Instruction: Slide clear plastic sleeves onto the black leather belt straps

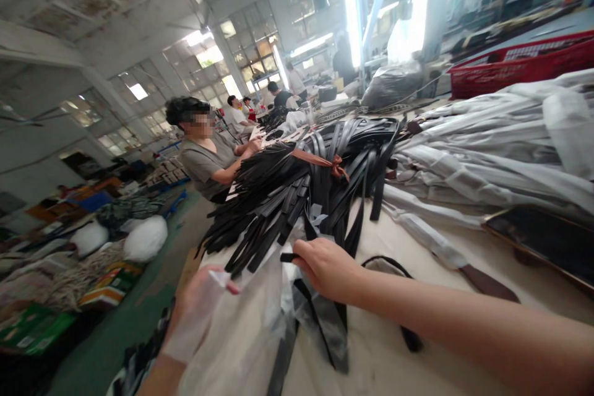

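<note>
My right hand (327,269) is closed on the end of a black strap (288,257), which sticks out past the fingertips. To its left, my left hand (197,297) is blurred and pinches a thin, translucent plastic sleeve (206,315) that drapes over the fingers. More loose plastic and black strap lengths (320,328) hang below my right hand. Just beyond both hands lies a big pile of black straps (273,204), part of it bundled with a brown tie (336,166). A curved black strap (411,337) lies under my right forearm.
Straps in white sleeves (492,136) are heaped at the right, near a dark, flat tray-like object (542,238). A red plastic basket (515,65) stands behind them. A co-worker (204,154) is at the table's left side. Cartons and white bags (146,238) lie on the green floor.
</note>
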### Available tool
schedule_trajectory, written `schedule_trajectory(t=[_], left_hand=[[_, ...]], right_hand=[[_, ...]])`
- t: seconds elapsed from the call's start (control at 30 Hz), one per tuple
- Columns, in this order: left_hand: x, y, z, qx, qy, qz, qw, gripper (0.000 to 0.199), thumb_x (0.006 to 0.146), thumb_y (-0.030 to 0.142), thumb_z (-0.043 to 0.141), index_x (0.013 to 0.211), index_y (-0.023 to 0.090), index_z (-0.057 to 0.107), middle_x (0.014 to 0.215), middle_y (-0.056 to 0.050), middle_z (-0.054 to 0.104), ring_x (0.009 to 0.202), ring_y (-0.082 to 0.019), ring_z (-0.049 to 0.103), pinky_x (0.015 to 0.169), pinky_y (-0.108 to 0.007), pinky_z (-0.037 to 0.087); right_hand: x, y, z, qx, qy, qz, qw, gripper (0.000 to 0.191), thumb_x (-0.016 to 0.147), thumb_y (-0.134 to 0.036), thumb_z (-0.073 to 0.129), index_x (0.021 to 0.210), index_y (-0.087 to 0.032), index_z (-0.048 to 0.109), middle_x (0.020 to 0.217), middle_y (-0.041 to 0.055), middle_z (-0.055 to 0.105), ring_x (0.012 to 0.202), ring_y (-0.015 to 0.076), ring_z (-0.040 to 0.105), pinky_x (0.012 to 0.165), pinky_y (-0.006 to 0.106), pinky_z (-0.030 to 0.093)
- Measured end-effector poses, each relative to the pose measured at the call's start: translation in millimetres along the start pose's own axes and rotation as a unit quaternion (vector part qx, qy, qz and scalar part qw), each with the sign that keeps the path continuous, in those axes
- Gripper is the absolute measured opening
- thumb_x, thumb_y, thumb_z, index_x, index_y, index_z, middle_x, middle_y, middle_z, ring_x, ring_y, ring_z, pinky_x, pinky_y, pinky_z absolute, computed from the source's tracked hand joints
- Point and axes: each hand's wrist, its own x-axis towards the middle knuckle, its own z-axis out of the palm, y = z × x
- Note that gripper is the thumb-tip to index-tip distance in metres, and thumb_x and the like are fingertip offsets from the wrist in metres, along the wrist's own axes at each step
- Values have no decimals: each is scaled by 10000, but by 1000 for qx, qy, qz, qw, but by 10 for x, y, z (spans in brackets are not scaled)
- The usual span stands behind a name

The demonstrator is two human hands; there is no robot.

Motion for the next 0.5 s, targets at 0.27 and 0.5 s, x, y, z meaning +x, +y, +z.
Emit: schedule_trajectory(t=[0.27,0.5], left_hand=[[-127,-36,-454,-281,179,-174,927,184,796,53,540,695,176,633,711,-41,751,771,-164,708,763,-282,578],[-292,-301,-297,-297,177,-214,914,201,833,42,515,697,125,637,655,-90,728,660,-174,708,677,-290,593]], right_hand=[[-53,-34,127,-40,-49,-48,997,346,939,-248,436,1259,-128,488,756,74,688,714,208,644,624,276,375],[571,-232,56,-98,-104,-23,990,519,960,-269,415,1453,-180,280,950,131,692,890,247,661,750,337,454]])
